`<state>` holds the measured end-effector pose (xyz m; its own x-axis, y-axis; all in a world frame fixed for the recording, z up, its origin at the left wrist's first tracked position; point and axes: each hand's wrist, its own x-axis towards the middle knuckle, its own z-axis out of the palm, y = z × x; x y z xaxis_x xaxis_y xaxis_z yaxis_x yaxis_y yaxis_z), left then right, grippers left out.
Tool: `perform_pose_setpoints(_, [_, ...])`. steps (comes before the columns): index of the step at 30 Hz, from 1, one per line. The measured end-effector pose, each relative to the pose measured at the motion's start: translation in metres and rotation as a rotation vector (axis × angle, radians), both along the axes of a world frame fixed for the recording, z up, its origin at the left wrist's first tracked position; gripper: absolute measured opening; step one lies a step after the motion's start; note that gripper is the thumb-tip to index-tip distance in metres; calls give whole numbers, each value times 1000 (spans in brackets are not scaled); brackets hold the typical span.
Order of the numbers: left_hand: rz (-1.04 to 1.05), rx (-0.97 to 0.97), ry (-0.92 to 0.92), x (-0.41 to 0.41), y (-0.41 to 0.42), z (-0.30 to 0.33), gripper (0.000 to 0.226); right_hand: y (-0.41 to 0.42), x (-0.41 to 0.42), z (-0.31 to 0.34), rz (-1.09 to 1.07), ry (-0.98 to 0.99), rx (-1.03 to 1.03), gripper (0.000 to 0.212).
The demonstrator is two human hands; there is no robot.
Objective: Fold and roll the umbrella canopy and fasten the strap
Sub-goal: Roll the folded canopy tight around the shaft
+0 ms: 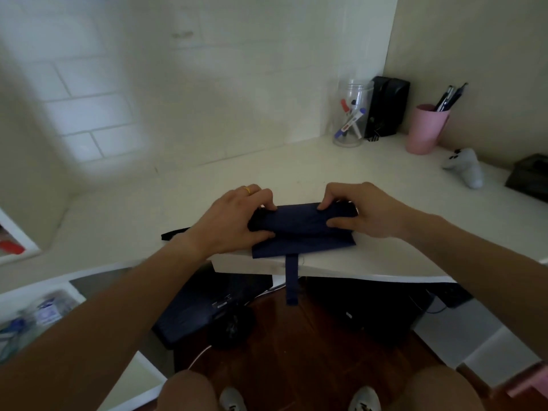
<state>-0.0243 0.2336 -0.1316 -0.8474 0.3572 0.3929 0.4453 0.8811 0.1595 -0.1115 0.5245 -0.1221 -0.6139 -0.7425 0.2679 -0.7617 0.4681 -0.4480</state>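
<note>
Left hand (pixel 234 221): held the navy umbrella canopy (pixel 299 229) at its 9 o'clock end, fingers curled.
Right hand (pixel 360 210): pinched its 3 o'clock end.
Strap (pixel 291 280): hung loose at 6 o'clock, over the desk (pixel 370 256) edge.

markers in clear plastic jar (pixel 350 120): label print blurred, unreadable
black box under white desk (pixel 207 307): small pale sticker, text too small to read
grey shoes (pixel 364 399): dark marks, illegible
readable text: none

Dim, greenish indoor light, with a soft brighter patch on the tiled wall (pixel 89 114) at left. Everything looks slightly soft (the left edge most blurred), and wide-angle distortion bends the surface (pixel 326 161) edge. Beneath it lies deep shadow.
</note>
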Motion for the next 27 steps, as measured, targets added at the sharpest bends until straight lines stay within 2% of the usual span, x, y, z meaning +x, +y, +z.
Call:
perform_pose_setpoints(3, [-14, 216, -276, 3, -3, 9, 26, 2, 8, -10, -14, 168, 12, 30])
perform_pose_setpoints(4, [-24, 243, -292, 3, -3, 8, 25, 2, 12, -12, -16, 216, 21, 33])
perform_pose_setpoints(8, [11, 232, -188, 3, 3, -1, 51, 4, 20, -18, -85, 286, 22, 50])
perform_pose_setpoints(12, [16, 177, -48, 2, 11, -11, 39, 4, 35, -16, -146, 324, 31, 47])
perform_pose_setpoints(16, [23, 137, -3, 4, 13, -15, 34, -4, 90, -31, -78, 488, 114, 72])
perform_pose_setpoints(17, [25, 130, -3, 5, 14, -15, 34, -9, 101, -41, -46, 518, 167, 73])
perform_pose_setpoints(19, [23, 121, -17, 7, 17, -15, 33, -16, 111, -65, -12, 602, 203, 57])
perform_pose_setpoints(22, [1, 128, -48, 11, 20, -15, 32, -20, 113, -85, -11, 758, 47, 23])
perform_pose_setpoints(27, [35, 87, 24, 22, 29, -17, 30, -17, 118, -80, -3, 828, -12, 21])
